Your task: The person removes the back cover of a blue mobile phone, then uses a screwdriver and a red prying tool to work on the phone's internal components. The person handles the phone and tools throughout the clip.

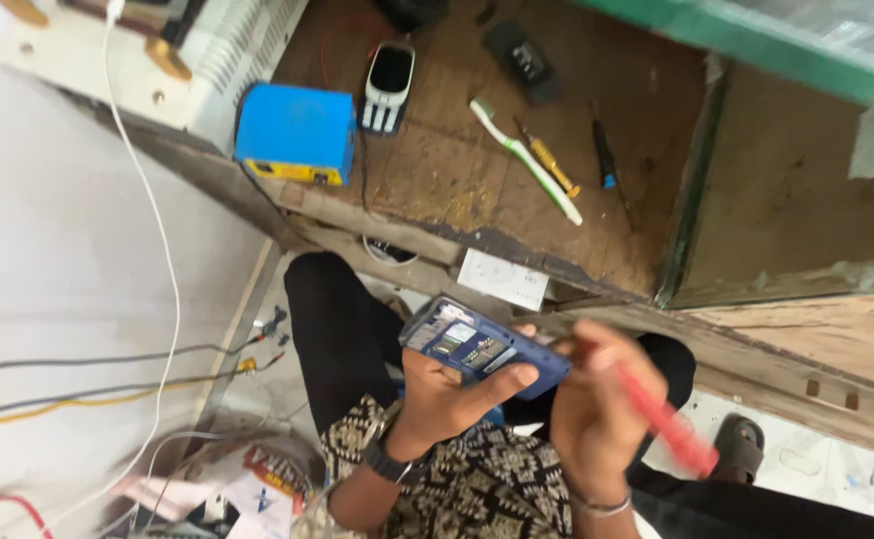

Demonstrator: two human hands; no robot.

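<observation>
My left hand (449, 399) grips a blue mobile phone (480, 346) with its back cover off, so the inner parts show. My right hand (594, 404) holds a red-handled screwdriver (662, 417), its tip end against the phone's right end. Both hands are over my lap, below the edge of a worn wooden workbench (477, 190). A black watch is on my left wrist and a thin bangle on my right.
On the bench lie a blue box-shaped device (295, 133), a keypad phone (387, 88), a toothbrush (527, 160), a yellow tool (549, 160), a dark screwdriver (605, 155) and a black part (522, 62). Cables (148, 220) hang at left. A sandal (738, 446) is on the floor.
</observation>
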